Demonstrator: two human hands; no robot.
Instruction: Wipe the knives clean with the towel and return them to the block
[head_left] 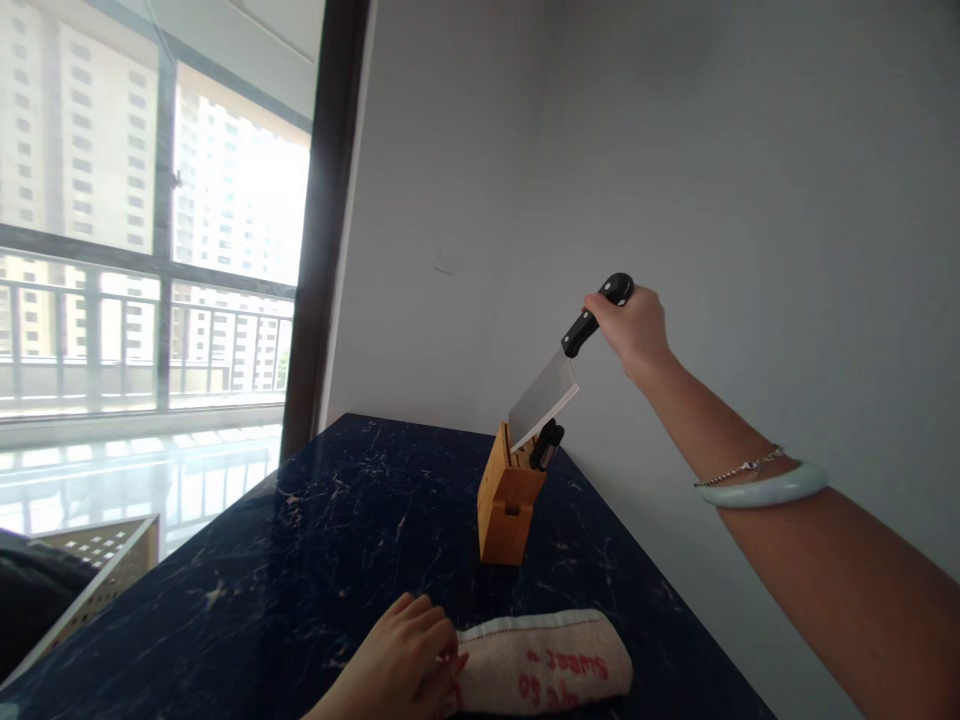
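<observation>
My right hand [636,325] is raised above the counter, closed round the black handle of a cleaver [551,392]. The broad steel blade points down and left, its lower end at the top of a wooden knife block [506,500]. Another black handle [547,445] sticks out of the block beside the blade. My left hand [401,665] lies at the near edge of the counter, fingers curled on the end of a folded beige cloth [544,662] with red lettering.
The dark marbled countertop [300,560] runs to a grey wall behind and to the right. A large window with a railing fills the left. A perforated beige box [97,560] stands low at the left.
</observation>
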